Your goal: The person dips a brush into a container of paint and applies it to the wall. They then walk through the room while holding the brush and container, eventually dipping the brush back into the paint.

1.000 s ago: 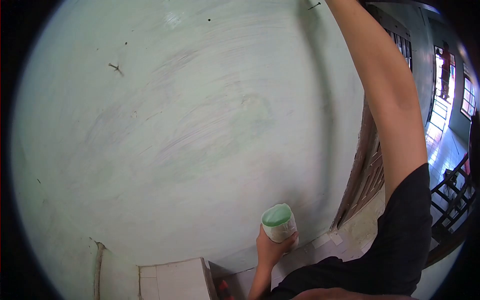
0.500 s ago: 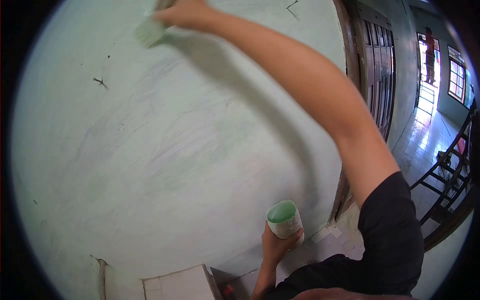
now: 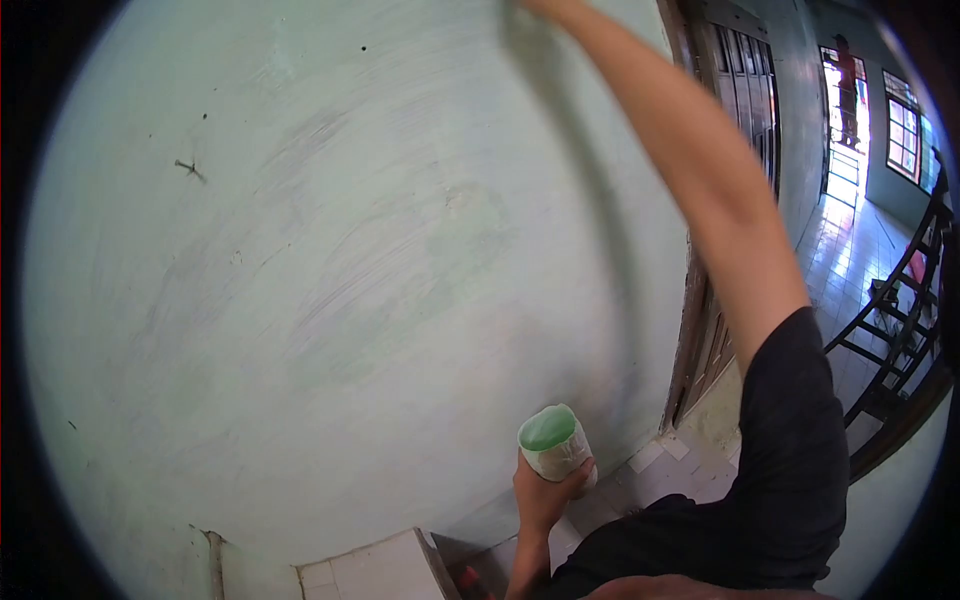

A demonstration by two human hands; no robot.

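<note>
Holding one cup (image 3: 553, 443) of green paint, my left hand (image 3: 540, 495) is wrapping its fingers around the lower part of it, low in the scene and near my body. I am counting one cup only, upright, its open mouth showing the green paint inside, and it is sitting just in front of the pale green wall (image 3: 330, 270). My left forearm is rising almost straight up from the bottom edge to the hand.

My right arm (image 3: 690, 170) is stretching up and to the left across the wall, bare from the black sleeve (image 3: 790, 450) to the wrist. The right hand itself is running out of the top edge, so I cannot tell whether it is clenched or loose, or what it is gripping.

On the wall I am seeing one bent nail (image 3: 188, 170) at the far left. One tiled block (image 3: 370, 570) is sitting at the foot of the wall. To the right, one wooden door (image 3: 735, 150) is standing beside a bright corridor.
</note>
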